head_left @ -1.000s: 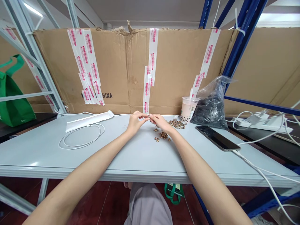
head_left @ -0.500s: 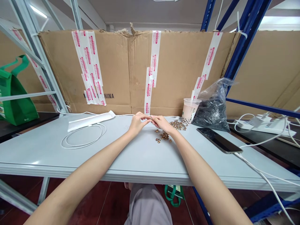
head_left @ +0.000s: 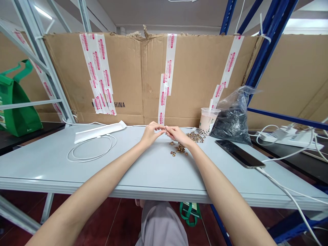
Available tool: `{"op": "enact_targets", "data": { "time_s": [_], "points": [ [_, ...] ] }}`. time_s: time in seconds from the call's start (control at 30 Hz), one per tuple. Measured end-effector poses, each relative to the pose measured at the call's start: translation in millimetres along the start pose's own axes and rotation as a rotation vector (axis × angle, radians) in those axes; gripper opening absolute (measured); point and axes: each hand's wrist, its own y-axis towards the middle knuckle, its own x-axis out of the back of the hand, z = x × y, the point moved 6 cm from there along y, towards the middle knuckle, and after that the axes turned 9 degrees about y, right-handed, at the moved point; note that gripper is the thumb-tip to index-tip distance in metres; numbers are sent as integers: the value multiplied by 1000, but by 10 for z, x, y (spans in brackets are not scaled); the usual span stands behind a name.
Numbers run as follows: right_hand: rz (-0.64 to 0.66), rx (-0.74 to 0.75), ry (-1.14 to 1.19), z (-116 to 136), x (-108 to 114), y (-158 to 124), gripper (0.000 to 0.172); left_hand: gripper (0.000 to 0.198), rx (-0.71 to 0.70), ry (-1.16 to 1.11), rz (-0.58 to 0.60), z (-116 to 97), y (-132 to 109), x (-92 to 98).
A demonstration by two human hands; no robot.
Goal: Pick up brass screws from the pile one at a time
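My left hand (head_left: 151, 132) and my right hand (head_left: 176, 134) meet fingertip to fingertip above the back middle of the grey table (head_left: 153, 164). Both are closed in a pinch, and whatever sits between the fingertips is too small to name. Just under and right of my right hand lies a small pile of brass-coloured metal pieces (head_left: 180, 148), with a few loose ones at its near edge. A second heap of similar brass-coloured pieces (head_left: 195, 137) spreads farther back, partly behind my right wrist.
A drink cup (head_left: 207, 122) stands at the back right beside a clear bag of dark material (head_left: 232, 123). Nearer lies a phone (head_left: 238, 153) with a white cable. On the left are a white sleeve-like packet (head_left: 99, 132) and a coiled white cable (head_left: 89, 159). Cardboard (head_left: 128, 75) walls the back.
Both hands hold nearly the same pinched pose at the same spot. Only a very slight shift of the whole view shows.
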Motion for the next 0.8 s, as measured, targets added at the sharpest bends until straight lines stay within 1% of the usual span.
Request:
{"op": "enact_targets", "data": {
  "time_s": [0.07, 0.17, 0.33, 0.47, 0.57, 0.7, 0.8],
  "points": [
    [-9, -13, -4, -1, 12, -4, 44, 10, 10, -10, -1, 1, -1, -10],
    [-38, -34, 1, 35, 40, -22, 43, 11, 26, -17, -31, 4, -5, -6],
    [22, -33, 24, 66, 11, -20, 37, 13, 1, 15, -41, -4, -10, -4],
    [-29, -19, 34, 0, 30, 23, 40, 13, -21, 17, -24, -7, -15, -18],
    [-42, -30, 41, -14, 19, 20, 43, 12, -38, 31, -24, -17, -25, -30],
    [-16, -61, 55, 65, -3, -33, 43, 12, -37, 35, -44, -21, -27, -24],
    [27, -69, 61, 124, -15, -62, 37, 12, -23, 36, -69, -9, -17, 8]
  ]
}}
